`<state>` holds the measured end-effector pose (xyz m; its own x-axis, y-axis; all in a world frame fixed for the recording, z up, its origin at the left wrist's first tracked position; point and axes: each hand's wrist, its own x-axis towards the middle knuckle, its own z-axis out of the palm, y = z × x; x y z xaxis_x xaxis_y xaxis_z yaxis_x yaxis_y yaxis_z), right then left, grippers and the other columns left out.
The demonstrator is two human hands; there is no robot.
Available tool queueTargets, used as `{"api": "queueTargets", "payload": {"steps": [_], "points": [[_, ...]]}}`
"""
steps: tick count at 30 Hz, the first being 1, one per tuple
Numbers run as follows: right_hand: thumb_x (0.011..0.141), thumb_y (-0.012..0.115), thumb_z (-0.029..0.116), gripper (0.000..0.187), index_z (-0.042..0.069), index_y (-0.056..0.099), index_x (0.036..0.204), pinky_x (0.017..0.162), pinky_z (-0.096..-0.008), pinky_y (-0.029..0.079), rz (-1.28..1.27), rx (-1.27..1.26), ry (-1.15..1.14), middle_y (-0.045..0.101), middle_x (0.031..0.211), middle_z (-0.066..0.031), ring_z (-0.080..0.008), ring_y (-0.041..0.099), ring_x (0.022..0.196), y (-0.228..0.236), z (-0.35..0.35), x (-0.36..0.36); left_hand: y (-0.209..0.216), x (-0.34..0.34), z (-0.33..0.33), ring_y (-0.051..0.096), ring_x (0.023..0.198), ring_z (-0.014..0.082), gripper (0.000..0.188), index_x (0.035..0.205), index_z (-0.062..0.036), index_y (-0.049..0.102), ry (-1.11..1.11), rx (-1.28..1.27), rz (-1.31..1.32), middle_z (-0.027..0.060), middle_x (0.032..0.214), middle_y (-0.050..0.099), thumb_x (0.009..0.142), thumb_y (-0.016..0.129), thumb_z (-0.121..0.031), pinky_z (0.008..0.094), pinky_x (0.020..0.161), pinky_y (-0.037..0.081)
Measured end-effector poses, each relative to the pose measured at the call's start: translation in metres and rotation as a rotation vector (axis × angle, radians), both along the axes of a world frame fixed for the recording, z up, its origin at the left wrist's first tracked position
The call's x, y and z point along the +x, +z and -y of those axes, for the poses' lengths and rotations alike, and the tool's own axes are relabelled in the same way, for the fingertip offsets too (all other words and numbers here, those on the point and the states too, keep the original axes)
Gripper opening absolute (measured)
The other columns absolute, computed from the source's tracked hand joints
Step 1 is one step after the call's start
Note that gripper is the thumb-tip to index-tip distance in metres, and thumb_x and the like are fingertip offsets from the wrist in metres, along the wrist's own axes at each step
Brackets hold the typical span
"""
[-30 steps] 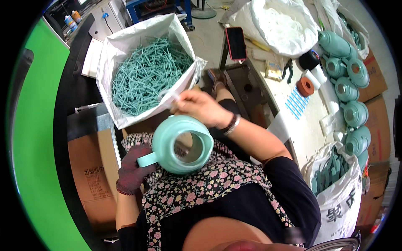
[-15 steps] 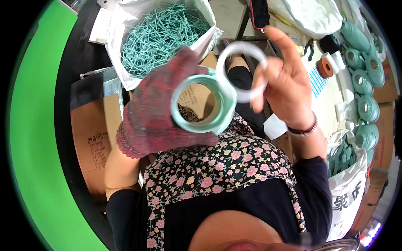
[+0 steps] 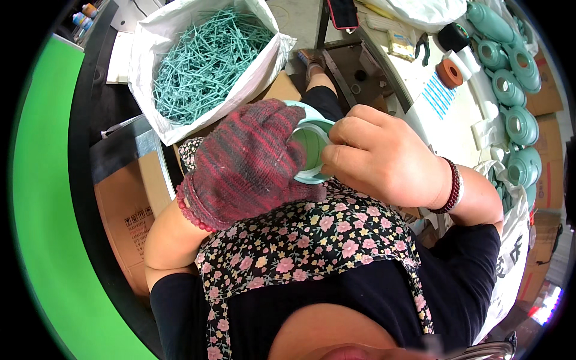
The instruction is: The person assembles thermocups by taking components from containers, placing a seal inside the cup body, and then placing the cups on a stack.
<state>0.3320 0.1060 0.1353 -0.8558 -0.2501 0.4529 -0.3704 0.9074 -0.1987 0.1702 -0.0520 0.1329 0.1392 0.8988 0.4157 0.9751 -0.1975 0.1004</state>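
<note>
My left hand (image 3: 249, 159), in a red and dark grey knitted glove, is wrapped round a hollow teal plastic part (image 3: 313, 176) in front of my apron. The part's round mouth is tilted, showing a pale inner wall. My bare right hand (image 3: 387, 157), with a beaded bracelet at the wrist, is closed, its thumb and fingertips pressed together at the right side of that mouth. Whatever lies between those fingertips is hidden. I cannot make out the white ring as a separate thing here.
A white sack (image 3: 147, 66) of thin teal plastic pieces (image 3: 207, 69) stands ahead on the left. Several teal plastic parts (image 3: 521, 126) line the right table, near brown tape (image 3: 449, 73), pliers (image 3: 423, 49) and a phone (image 3: 342, 13). A cardboard box (image 3: 129, 210) is at the left.
My right hand has come down and inward with the white ring to the teal part's mouth, and the ring has gone out of sight. My left hand keeps holding the part, now turned.
</note>
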Motion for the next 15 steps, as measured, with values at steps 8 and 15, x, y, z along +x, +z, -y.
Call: {"api": "queueTargets", "payload": {"steps": [8,15], "points": [[0.071,0.064,0.018,0.014,0.006,0.058,0.075,0.054,-0.0328,0.046,0.285,0.225,0.075,0.05,0.073,-0.0036,-0.0212,0.054,0.066,0.005,0.007,0.011,-0.008,0.015,-0.003,0.056,0.104,0.0337,0.051,0.105,-0.0016,0.063,-0.132,-0.112,0.321,0.0138,0.114,0.059,0.066,0.076,-0.031,0.0437,0.091,0.045],[0.071,0.06,0.019,0.011,0.008,0.059,0.073,0.046,-0.0332,0.048,0.451,0.254,0.082,0.053,0.065,-0.0026,-0.02,0.06,0.059,0.017,0.004,0.028,0.004,0.03,-0.011,0.055,0.11,0.0375,0.06,0.119,-0.005,0.058,-0.231,-0.134,0.288,0.0137,0.117,0.059,0.061,0.075,-0.011,0.0436,0.093,0.048]]}}
